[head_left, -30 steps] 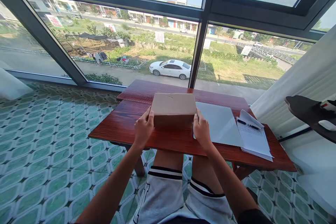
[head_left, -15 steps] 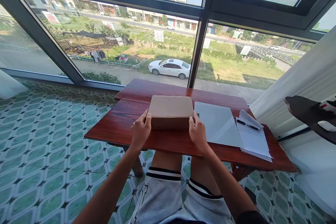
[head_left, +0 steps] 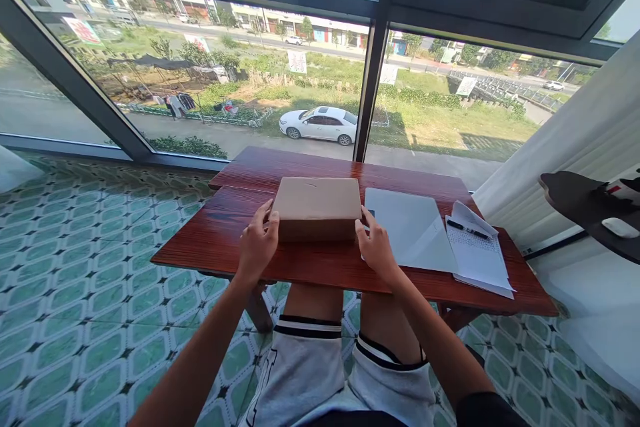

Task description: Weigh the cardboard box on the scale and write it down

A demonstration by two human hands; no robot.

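Note:
A closed brown cardboard box [head_left: 317, 205] lies flat on a low red wooden table [head_left: 220, 240] in front of me. My left hand [head_left: 257, 243] grips the box's near left corner, thumb on top. My right hand [head_left: 375, 247] holds the near right corner, fingers against its side. Both hands rest on the tabletop beside the box.
Right of the box lie a white sheet [head_left: 407, 227] and a stack of printed papers [head_left: 477, 257] with a black pen [head_left: 467, 229] on top. Large windows stand behind the table. A white curtain [head_left: 575, 140] and a dark shelf [head_left: 585, 210] are at the right. The floor is green patterned tile.
The box has come down slightly and settled flat on the table, with my hands still at its near corners. The view has shifted a little downward and to the right.

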